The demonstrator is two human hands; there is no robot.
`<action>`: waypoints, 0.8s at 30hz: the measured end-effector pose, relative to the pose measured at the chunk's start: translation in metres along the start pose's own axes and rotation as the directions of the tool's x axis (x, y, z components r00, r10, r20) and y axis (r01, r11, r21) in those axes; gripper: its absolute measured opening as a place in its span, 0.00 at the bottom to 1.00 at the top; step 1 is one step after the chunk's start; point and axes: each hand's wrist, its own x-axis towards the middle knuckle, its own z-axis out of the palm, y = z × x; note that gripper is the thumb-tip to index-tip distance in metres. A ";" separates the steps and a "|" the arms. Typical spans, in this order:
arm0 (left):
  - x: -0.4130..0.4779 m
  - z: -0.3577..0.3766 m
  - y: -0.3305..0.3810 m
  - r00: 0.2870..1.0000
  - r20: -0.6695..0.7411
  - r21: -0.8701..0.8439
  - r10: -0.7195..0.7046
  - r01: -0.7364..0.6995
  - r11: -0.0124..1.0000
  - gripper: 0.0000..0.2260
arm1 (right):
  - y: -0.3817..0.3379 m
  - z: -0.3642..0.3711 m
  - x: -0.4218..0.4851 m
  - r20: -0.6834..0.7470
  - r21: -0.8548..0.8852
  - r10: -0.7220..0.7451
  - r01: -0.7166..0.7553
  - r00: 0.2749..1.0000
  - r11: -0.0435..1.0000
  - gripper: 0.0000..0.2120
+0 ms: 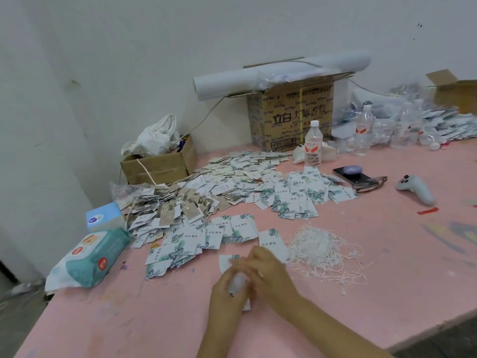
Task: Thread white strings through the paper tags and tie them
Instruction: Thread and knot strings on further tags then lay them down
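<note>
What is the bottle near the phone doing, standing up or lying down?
Standing up. The bottle rests on its base on the table, white cap pointing up, just behind the phone.

On the pink table [387, 288]: paper tags [232, 174]; white strings [322, 251]; a bottle [313, 144].

Bare pink table [129, 326] lies open along the near edge and right front. Paper tags [227, 177] cover the left and centre; a string tangle [322, 251] sits just right of them.
</note>
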 end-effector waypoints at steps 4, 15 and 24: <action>0.000 0.000 -0.007 0.999 -0.028 0.108 -0.025 0.028 0.994 0.17 | 0.004 0.015 -0.012 0.031 -0.147 -0.182 0.185 0.983 0.972 0.17; -0.004 -0.008 0.008 0.980 -0.139 -0.301 -0.140 0.093 0.949 0.05 | 0.019 0.001 -0.004 -0.169 0.508 0.543 -0.399 0.823 0.763 0.12; 0.005 -0.017 0.009 0.945 -0.201 -0.619 -0.258 0.082 0.781 0.11 | 0.030 -0.003 -0.002 -0.128 0.618 0.649 -0.452 0.750 0.644 0.06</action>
